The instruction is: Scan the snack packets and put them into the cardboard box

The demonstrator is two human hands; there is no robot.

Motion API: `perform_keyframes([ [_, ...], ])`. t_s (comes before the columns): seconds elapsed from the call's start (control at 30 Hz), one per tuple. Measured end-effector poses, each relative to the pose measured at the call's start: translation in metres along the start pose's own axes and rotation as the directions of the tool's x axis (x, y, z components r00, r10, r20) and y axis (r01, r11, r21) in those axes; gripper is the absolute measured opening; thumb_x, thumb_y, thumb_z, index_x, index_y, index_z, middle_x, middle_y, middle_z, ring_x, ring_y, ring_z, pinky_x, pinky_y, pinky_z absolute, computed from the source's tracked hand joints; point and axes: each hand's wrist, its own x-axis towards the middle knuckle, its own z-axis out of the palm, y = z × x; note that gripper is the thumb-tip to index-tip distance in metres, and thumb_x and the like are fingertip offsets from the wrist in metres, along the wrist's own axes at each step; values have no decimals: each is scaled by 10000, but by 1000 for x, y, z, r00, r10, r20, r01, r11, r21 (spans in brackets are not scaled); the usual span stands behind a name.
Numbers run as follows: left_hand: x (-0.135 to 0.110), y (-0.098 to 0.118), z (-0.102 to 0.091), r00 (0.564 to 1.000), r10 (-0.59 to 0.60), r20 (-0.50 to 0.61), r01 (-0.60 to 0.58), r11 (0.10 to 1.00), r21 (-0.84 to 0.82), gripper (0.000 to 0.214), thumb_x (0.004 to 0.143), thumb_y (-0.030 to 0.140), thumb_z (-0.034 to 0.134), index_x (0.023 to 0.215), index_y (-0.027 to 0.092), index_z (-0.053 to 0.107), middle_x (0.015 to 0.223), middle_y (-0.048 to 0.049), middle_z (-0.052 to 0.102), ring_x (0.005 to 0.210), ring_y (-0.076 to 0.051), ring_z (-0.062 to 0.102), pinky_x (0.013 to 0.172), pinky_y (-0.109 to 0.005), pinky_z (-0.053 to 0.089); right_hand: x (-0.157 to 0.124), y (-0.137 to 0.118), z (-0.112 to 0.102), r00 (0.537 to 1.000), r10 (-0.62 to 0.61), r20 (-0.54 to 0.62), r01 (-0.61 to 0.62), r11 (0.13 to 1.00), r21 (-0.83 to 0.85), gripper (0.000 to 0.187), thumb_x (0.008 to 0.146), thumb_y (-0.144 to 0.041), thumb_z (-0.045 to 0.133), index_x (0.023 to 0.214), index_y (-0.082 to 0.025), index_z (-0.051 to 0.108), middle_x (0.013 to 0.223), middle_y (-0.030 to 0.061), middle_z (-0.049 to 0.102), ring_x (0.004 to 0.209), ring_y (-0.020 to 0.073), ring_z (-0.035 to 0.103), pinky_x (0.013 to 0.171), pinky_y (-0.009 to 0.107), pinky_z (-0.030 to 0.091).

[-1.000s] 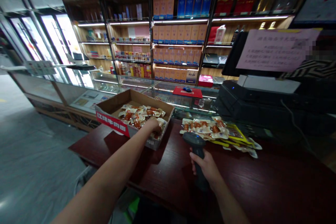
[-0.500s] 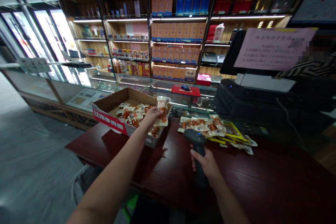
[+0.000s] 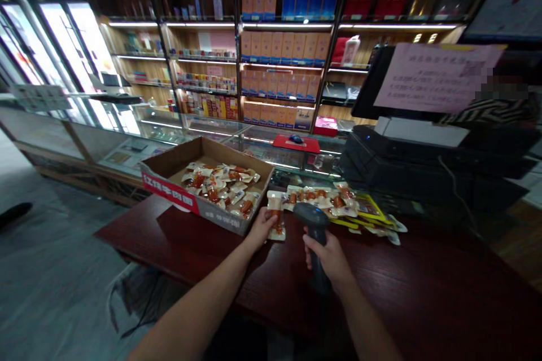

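Observation:
Between the fingers of my left hand [image 3: 261, 231] is a clear-and-white snack packet [image 3: 276, 217] with a reddish-brown, sausage-like piece inside. It is held upright just right of the open cardboard box [image 3: 169, 196]. Inside that box lie several similar packets [image 3: 212, 192]. My right hand [image 3: 328, 256] is wrapped around the handle of a dark barcode scanner [image 3: 315, 225], whose head faces away from me. Beyond the scanner lies a row of the same kind of packets [image 3: 322, 198], partly on top of flat yellow-edged packages [image 3: 375, 211].
The dark red table [image 3: 406, 287] adjoins a glass display counter [image 3: 203, 124]. A blue mouse [image 3: 295, 139] rests on a red mat [image 3: 282, 144]. At right stand a monitor with a pink sign [image 3: 436, 79] and black machines [image 3: 389, 149]; a person in a striped top [image 3: 499, 107] is behind.
My left hand has moved right and toward me, carrying the snack packet from over the box to beside the scanner. The right hand still grips the scanner, nearly in place.

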Motion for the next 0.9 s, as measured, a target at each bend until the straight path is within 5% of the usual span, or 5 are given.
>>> perform_keyframes([
  [0.9, -5, 3, 3, 1000, 16, -17, -15, 998, 64, 451, 596, 461, 732, 834, 180, 473, 744, 13, 603, 675, -140, 588, 657, -279, 467, 13, -2, 3, 1000, -10, 14, 11, 999, -43, 354, 645, -405, 675, 871, -169, 540, 476, -65, 535, 364, 130, 504, 346, 249, 429],
])
